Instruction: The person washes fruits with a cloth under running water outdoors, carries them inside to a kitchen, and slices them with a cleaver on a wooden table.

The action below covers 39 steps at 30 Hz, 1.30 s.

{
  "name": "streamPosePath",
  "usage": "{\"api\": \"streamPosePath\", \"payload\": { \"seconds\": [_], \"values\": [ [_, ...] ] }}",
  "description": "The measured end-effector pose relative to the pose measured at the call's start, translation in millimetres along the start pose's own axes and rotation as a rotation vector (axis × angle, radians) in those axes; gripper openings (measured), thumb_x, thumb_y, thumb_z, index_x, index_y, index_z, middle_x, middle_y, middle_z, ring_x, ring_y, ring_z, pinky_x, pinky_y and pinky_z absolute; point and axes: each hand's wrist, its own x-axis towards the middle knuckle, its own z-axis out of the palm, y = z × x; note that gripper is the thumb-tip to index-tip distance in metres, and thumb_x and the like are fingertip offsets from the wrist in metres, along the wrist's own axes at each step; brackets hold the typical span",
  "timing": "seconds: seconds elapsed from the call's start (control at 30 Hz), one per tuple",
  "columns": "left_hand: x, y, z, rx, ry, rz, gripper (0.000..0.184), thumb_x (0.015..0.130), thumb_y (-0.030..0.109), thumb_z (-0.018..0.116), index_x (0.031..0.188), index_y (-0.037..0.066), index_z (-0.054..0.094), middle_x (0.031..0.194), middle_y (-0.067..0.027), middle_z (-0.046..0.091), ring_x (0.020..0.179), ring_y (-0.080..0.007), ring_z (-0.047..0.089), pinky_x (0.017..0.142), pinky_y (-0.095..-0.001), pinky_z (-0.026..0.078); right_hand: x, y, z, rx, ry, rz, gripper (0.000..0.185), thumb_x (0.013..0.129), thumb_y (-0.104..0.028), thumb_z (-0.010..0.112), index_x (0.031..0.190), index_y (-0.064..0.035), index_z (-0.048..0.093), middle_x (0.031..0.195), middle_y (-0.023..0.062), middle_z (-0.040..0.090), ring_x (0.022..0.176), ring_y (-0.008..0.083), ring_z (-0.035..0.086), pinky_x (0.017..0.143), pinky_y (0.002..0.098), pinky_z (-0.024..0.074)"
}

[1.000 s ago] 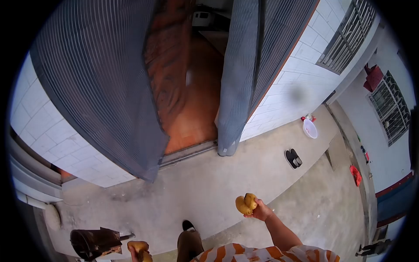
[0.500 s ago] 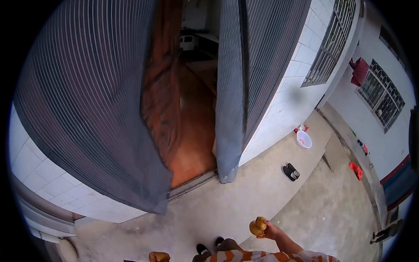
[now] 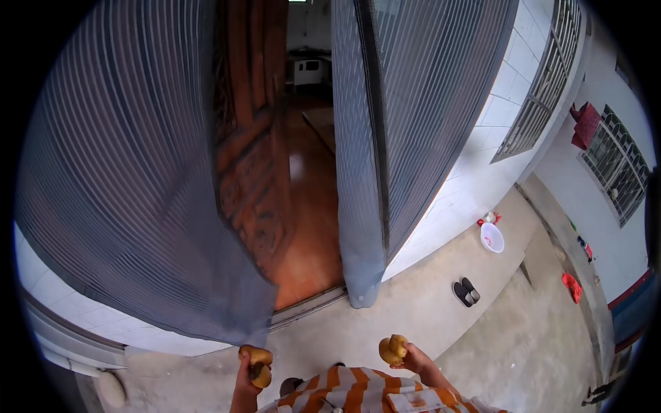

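Low in the view, my left hand (image 3: 246, 378) is closed around a pair of yellow-brown potatoes (image 3: 256, 356), one above the other. My right hand (image 3: 415, 358), out to the right over the concrete, grips more potatoes (image 3: 392, 350), which look like two pressed together. Just ahead of my left hand hangs the lower corner of a grey striped mesh door curtain (image 3: 158, 206). The other curtain panel (image 3: 361, 206) is gathered on the right of the opening. Most of my fingers are hidden behind the potatoes.
Between the panels is a carved wooden door (image 3: 251, 186), with a reddish-brown floor (image 3: 313, 255) beyond the metal threshold (image 3: 310, 306). Dark slippers (image 3: 465, 292) and a white basin (image 3: 491, 238) sit by the tiled wall at right. A red bag (image 3: 571, 288) lies farther right.
My left hand has risen into fuller view with its potatoes. My right hand has shifted slightly left. The view has tilted, showing more of the room inside.
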Motion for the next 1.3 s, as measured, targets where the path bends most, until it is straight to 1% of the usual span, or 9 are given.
{"api": "streamPosePath", "payload": {
  "seconds": [0.23, 0.5, 0.7, 0.77, 0.97, 1.0, 1.1, 1.2, 1.3],
  "values": [
    [71, 36, 50, 0.032, -0.169, -0.050, 0.049, 0.085, 0.048, 0.052, 0.110, 0.007, 0.049, 0.088, -0.0130, 0.061, 0.068, -0.0260, 0.061, 0.059, -0.0354, 0.052, 91, -83, 97, -0.158, -0.294, -0.077, 0.065, 0.080, -0.052, 0.055, 0.127, -0.0097, 0.037, 0.110, 0.0097, 0.053, 0.095, 0.0199, 0.055, 0.080, 0.0372, 0.0504],
    [145, 115, 142, 0.166, -0.313, -0.143, 0.049, 0.085, 0.049, 0.050, 0.107, 0.005, 0.049, 0.087, -0.0119, 0.061, 0.070, -0.0247, 0.062, 0.061, -0.0340, 0.052, 140, -171, 183, -0.113, -0.362, -0.214, 0.068, 0.079, -0.053, 0.056, 0.126, -0.0068, 0.039, 0.111, 0.0101, 0.054, 0.099, 0.0187, 0.056, 0.082, 0.0343, 0.0499],
    [183, 127, 217, 0.184, -0.309, -0.239, 0.052, 0.079, 0.050, 0.060, 0.102, 0.004, 0.053, 0.080, -0.0094, 0.062, 0.066, -0.0215, 0.062, 0.056, -0.0323, 0.053, 143, -200, 192, -0.041, -0.347, -0.310, 0.071, 0.079, -0.052, 0.058, 0.129, -0.0067, 0.037, 0.114, 0.0097, 0.053, 0.101, 0.0202, 0.055, 0.084, 0.0364, 0.0488],
    [197, 130, 243, 0.073, -0.285, -0.286, 0.045, 0.078, 0.046, 0.063, 0.098, 0.006, 0.055, 0.081, -0.0104, 0.061, 0.065, -0.0241, 0.061, 0.057, -0.0339, 0.052, 142, -210, 192, -0.036, -0.339, -0.320, 0.073, 0.078, -0.053, 0.057, 0.130, -0.0062, 0.035, 0.117, 0.0127, 0.052, 0.104, 0.0242, 0.054, 0.088, 0.0409, 0.0459],
    [252, 153, 339, 0.152, -0.306, -0.114, 0.046, 0.078, 0.044, 0.064, 0.102, 0.007, 0.053, 0.085, -0.0098, 0.061, 0.068, -0.0226, 0.061, 0.057, -0.0337, 0.052, 164, -277, 150, 0.103, -0.335, -0.407, 0.077, 0.076, -0.052, 0.060, 0.131, -0.0059, 0.032, 0.123, 0.0146, 0.047, 0.110, 0.0289, 0.050, 0.091, 0.0456, 0.0437],
    [199, 150, 318, 0.249, -0.316, -0.093, 0.050, 0.076, 0.046, 0.065, 0.104, 0.007, 0.053, 0.086, -0.0103, 0.061, 0.070, -0.0230, 0.062, 0.059, -0.0340, 0.053, 120, -232, 160, 0.127, -0.343, -0.408, 0.077, 0.076, -0.052, 0.060, 0.131, -0.0059, 0.032, 0.123, 0.0146, 0.047, 0.110, 0.0289, 0.050, 0.091, 0.0456, 0.0437],
    [195, 162, 340, 0.359, -0.365, -0.080, 0.060, 0.073, 0.050, 0.067, 0.109, 0.006, 0.051, 0.088, -0.0103, 0.060, 0.073, -0.0242, 0.062, 0.062, -0.0354, 0.053, 93, -224, 149, 0.201, -0.368, -0.458, 0.076, 0.077, -0.051, 0.060, 0.132, -0.0073, 0.031, 0.126, 0.0145, 0.044, 0.112, 0.0300, 0.049, 0.091, 0.0474, 0.0430],
    [183, 172, 365, 0.439, -0.312, -0.090, 0.057, 0.073, 0.049, 0.067, 0.108, 0.006, 0.051, 0.088, -0.0102, 0.060, 0.073, -0.0238, 0.062, 0.062, -0.0353, 0.053, 71, -207, 150, 0.231, -0.344, -0.489, 0.075, 0.077, -0.052, 0.059, 0.132, -0.0081, 0.032, 0.127, 0.0147, 0.044, 0.112, 0.0304, 0.049, 0.091, 0.0481, 0.0423],
    [205, 167, 384, 0.401, -0.395, -0.123, 0.054, 0.074, 0.046, 0.067, 0.108, 0.007, 0.051, 0.088, -0.0103, 0.060, 0.073, -0.0236, 0.062, 0.061, -0.0348, 0.052, 45, -215, 139, 0.197, -0.316, -0.525, 0.076, 0.077, -0.054, 0.059, 0.131, -0.0079, 0.033, 0.127, 0.0155, 0.044, 0.112, 0.0305, 0.049, 0.092, 0.0488, 0.0417]
  ]
}}
